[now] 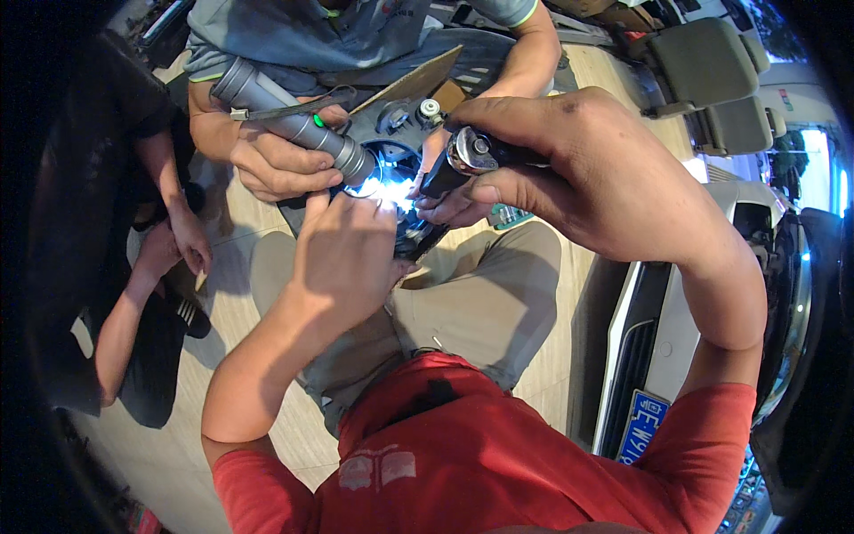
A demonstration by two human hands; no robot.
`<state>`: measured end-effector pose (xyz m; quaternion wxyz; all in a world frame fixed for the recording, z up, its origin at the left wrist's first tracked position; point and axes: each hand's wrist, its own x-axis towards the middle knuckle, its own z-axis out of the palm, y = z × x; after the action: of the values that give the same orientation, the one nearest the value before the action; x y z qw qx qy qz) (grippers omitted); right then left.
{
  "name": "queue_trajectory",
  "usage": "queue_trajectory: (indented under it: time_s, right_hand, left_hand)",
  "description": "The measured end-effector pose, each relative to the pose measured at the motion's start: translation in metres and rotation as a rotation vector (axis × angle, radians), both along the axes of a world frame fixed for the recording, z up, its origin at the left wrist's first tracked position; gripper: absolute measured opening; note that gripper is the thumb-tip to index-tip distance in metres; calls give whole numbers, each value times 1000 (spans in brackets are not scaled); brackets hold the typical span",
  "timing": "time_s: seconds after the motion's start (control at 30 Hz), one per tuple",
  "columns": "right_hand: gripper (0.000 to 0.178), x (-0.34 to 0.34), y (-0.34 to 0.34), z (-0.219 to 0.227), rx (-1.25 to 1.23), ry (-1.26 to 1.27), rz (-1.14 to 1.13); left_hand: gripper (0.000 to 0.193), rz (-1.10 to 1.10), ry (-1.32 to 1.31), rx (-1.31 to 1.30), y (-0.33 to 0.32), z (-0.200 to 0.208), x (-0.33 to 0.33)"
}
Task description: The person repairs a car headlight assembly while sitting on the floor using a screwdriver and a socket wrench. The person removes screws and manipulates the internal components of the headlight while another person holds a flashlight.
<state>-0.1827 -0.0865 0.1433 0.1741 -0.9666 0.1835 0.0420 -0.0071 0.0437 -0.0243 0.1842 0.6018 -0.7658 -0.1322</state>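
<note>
- Dark round assembly (402, 151): it is at the upper centre, beyond the wearer's knees, its near side washed out by white glare.
- Left hand (342, 254): back upward, at the assembly's near-left edge. Its fingers point into the glare, close together; I cannot tell whether the tips pinch anything.
- Right hand (614, 169): comes in from the right, thumb and forefinger pinching a black tool with a round metal head (471, 151). The tool's black end slants down-left toward the lit spot.
- Room around the work: tight. A grey flashlight (298, 116), gripped by a co-worker in a grey shirt (302, 40), crowds the left edge; the co-worker's other hand (449, 209) is below the tool, partly hidden.
- Far edge: a white round fitting (430, 109) and a brown board (411, 82) stand close behind.
- Wider room: pale floor (236, 298) opens on the left, up to a person in dark clothes whose 2 hands (178, 245) are near each other. On the right, a narrower strip separates the wearer's knee from a white car bumper (676, 356) with a blue plate (642, 423).
- Upper right: 2 grey-brown seats (707, 71) on the floor.
</note>
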Motion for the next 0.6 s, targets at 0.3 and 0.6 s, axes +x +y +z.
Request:
queue_trajectory:
  time_s: [0.3,0.6]
  right_hand:
    - [40,-4,-4,-3,35,-20,33]
    - [45,-12,-8,2,48,-58,58]
  left_hand:
    - [53,-1,6,302,-23,17,0]
    - [60,53,93,364,-20,34,-4]
